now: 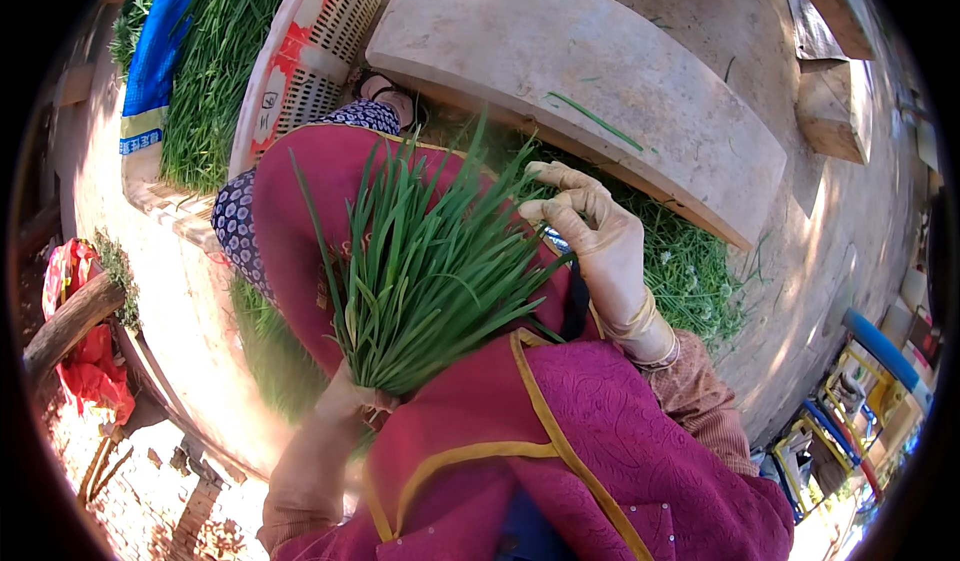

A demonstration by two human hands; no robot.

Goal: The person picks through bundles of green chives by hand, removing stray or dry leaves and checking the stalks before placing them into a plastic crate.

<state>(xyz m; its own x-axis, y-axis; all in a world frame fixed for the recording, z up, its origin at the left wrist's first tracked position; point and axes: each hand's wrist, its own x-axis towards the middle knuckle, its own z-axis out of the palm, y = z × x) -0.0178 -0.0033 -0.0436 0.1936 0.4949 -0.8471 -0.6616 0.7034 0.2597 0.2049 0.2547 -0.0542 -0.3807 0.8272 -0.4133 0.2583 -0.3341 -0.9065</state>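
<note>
A thick bunch of green garlic chives (430, 271) fans out over my lap, its leaf tips pointing away from me. My left hand (355, 396), pale-gloved and partly hidden by leaves, is closed around the gathered lower end. Beside the tips on the right hovers my right hand (597, 231), in a pale glove. Its fingers are bent, with a gap between thumb and fingers, and nothing shows in them. Beneath the bunch lies a maroon apron (610, 401) with yellow trim.
A pale slab bench (600, 71) stands ahead with a loose leaf on it. Discarded greens (690, 271) lie below its near edge. More chives (215, 81) are heaped at the upper left, beside a pink-and-white slotted crate (325, 51). A red plastic bag (90, 381) lies near a log.
</note>
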